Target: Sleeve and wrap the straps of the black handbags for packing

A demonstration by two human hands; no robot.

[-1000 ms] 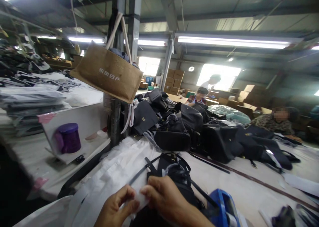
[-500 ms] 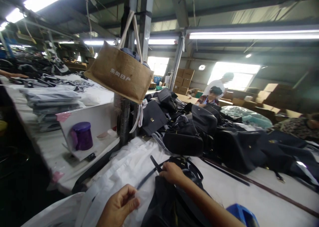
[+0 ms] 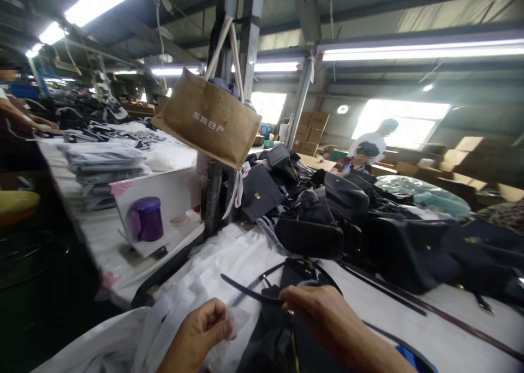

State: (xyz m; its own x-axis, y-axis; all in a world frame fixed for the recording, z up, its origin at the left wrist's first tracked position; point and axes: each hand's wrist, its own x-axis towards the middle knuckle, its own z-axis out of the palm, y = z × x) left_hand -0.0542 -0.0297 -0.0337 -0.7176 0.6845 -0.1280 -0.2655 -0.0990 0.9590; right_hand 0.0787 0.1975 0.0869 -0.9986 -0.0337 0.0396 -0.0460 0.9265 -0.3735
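Note:
My right hand (image 3: 321, 310) is closed on a black strap (image 3: 245, 290), whose free end sticks out to the left. Under that hand lies a black handbag (image 3: 268, 326) with a gold-coloured zip, partly hidden by my forearm. My left hand (image 3: 200, 332) pinches a thin, clear plastic film (image 3: 240, 321) between thumb and fingers, just left of the bag. White sheets of wrapping (image 3: 213, 258) are spread beneath and beyond my left hand.
Black bags (image 3: 311, 236) are heaped across the table's far side. A brown tote (image 3: 208, 119) hangs from a steel post. To the left stand a purple mug (image 3: 149, 220) and stacked wrapped goods (image 3: 100, 171). A blue object (image 3: 409, 356) lies near my right forearm. Other people work beyond.
My right hand has shifted right and slightly down, and the strap's free end now reaches further left. Clear film shows at my left fingertips. The view has turned a little left.

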